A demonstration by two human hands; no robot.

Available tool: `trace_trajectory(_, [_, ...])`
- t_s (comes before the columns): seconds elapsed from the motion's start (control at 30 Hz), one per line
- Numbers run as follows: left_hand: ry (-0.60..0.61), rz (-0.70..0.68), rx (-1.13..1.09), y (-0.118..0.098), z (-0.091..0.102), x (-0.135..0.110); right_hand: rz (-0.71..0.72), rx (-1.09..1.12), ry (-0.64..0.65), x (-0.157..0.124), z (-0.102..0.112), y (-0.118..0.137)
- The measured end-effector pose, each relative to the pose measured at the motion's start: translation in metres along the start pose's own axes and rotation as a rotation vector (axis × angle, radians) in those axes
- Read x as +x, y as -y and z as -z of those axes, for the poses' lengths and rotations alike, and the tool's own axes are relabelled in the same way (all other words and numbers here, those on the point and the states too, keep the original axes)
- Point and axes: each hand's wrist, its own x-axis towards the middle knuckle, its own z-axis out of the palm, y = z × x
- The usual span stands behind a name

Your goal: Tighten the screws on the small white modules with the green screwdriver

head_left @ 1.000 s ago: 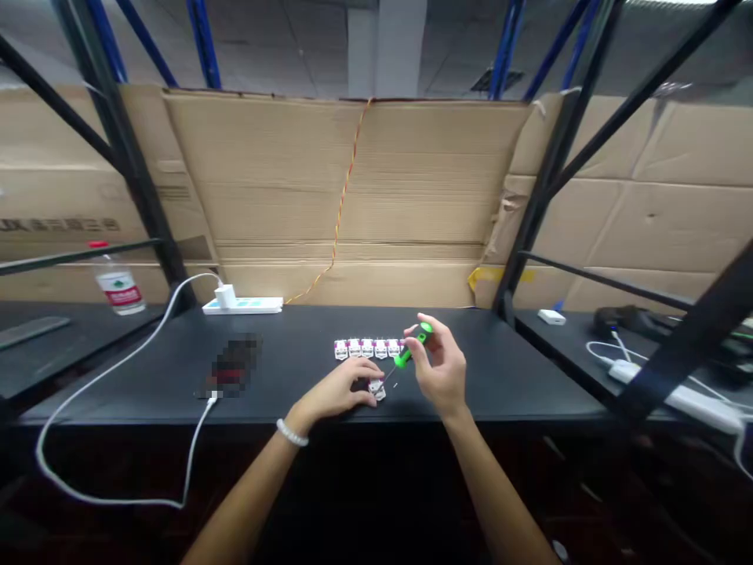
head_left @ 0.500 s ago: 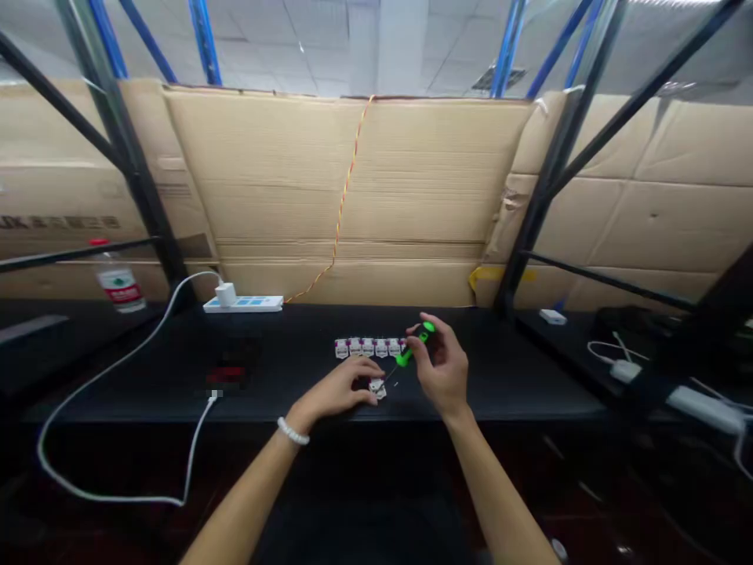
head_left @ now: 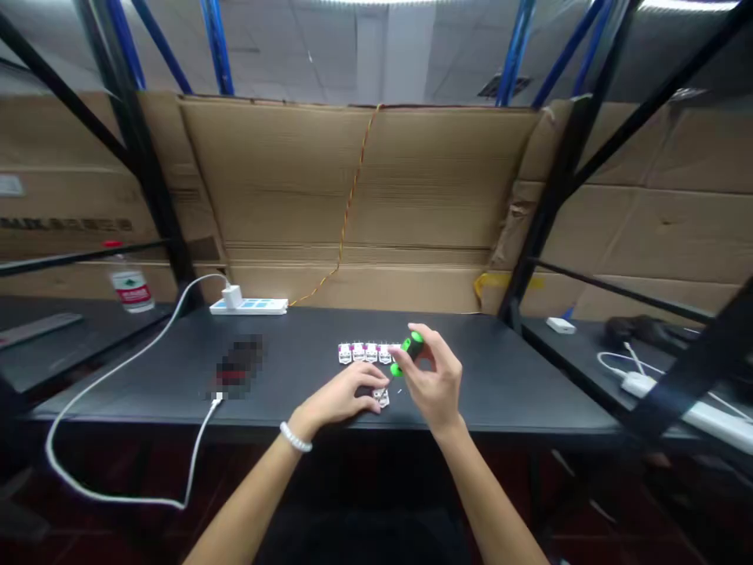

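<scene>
My right hand (head_left: 434,378) is closed round a small green-and-black screwdriver (head_left: 407,352), whose tip points down-left at a small white part (head_left: 382,398) on the black table (head_left: 518,392). My left hand (head_left: 343,394), with a bead bracelet at the wrist, lies over that part and pins it to the table with its fingertips. Just beyond the hands, several alike white parts with pink marks (head_left: 365,352) stand in a row.
A white power strip (head_left: 250,305) with a charger sits at the back left; its white cable (head_left: 111,377) loops off the front edge to a blurred dark item (head_left: 238,366). A water bottle (head_left: 130,284) stands far left. Cardboard sheets and black rack posts stand behind the table.
The screwdriver has tilted and come down a little toward the part under my left hand. The view has shifted slightly; both hands stay in place.
</scene>
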Motion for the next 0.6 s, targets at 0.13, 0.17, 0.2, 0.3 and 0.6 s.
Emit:
trace_trajectory(0.13, [0.009,-0.005,0.022,-0.004,0.002,0.0,0.058,0.007,0.086,0.015,-0.017,0.012])
trace_trajectory(0.17, [0.009,-0.004,0.026,-0.005,0.002,0.0,0.035,0.018,0.126,0.018,-0.02,0.014])
trace_trajectory(0.2, [0.007,-0.004,0.032,-0.006,0.003,-0.001,0.003,0.034,0.152,0.021,-0.022,0.015])
trace_trajectory(0.3, [-0.026,-0.01,0.07,-0.009,0.003,-0.003,-0.134,0.105,0.221,0.024,-0.02,0.017])
trace_trajectory(0.6, [-0.046,-0.076,0.174,-0.003,0.004,-0.002,-0.202,0.33,0.312,0.015,-0.006,0.017])
